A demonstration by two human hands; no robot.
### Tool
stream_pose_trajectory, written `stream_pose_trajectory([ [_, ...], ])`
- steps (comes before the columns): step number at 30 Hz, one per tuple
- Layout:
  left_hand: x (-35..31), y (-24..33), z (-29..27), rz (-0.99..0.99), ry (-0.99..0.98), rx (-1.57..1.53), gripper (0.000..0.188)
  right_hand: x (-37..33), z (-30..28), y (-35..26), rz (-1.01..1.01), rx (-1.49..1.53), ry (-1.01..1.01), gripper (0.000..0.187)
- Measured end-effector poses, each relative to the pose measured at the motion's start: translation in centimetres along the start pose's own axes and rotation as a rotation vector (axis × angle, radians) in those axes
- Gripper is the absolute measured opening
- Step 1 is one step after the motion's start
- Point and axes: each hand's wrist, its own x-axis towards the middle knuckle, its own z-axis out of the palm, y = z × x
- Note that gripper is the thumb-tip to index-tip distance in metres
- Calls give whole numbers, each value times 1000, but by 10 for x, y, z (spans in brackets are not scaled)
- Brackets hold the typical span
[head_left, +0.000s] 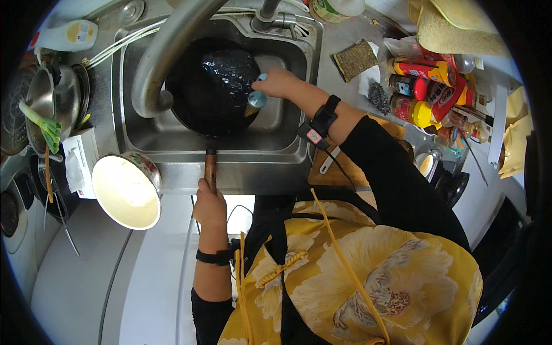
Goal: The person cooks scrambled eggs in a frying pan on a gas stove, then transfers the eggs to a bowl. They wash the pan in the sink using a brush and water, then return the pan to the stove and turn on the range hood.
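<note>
A black wok (192, 109) lies tilted in the steel sink (282, 141), its inside wet and shiny. Its wooden handle (211, 167) reaches over the sink's front edge, and my left hand (210, 204) is closed around it. Over the wok's right side, my right hand (277, 84) grips a small dish brush (256, 100) with a light blue, see-through top. The brush's bristles point down at the wok's inner wall; whether they touch it is hard to tell.
A curved faucet (150, 80) arches over the sink's left side. At the front left stands a cream enamel bowl (123, 192), near a colander (66, 95) with a green onion. To the right are a scouring pad (355, 60), steel wool (378, 98), a cutting board (345, 175) and several jars (411, 109).
</note>
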Motion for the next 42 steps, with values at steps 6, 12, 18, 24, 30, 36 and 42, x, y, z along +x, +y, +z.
stream_pose_trajectory([
  [6, -1, 1, 0, -16, -14, 6, 47, -3, 24, -5, -121, 672, -404, 45],
  [12, 1, -1, 0, -2, -3, 22, 49, 32, 5, 22, -302, 141, 263, 36],
  [18, -1, -1, 3, -16, -7, 9, 50, 12, 21, 15, -278, 21, 206, 38],
  [24, -1, 1, 1, 7, 8, 39, 47, -36, 31, 1, -228, 369, -24, 32],
  [30, -2, 1, 1, 1, 2, 38, 45, -56, 25, -25, -187, 907, -339, 24],
  [36, -1, 1, 2, 2, 16, 30, 47, -33, 15, -5, -197, 342, 15, 35],
  [42, -2, 1, 1, 1, 8, 21, 46, -34, 31, 2, -182, 227, -82, 31],
])
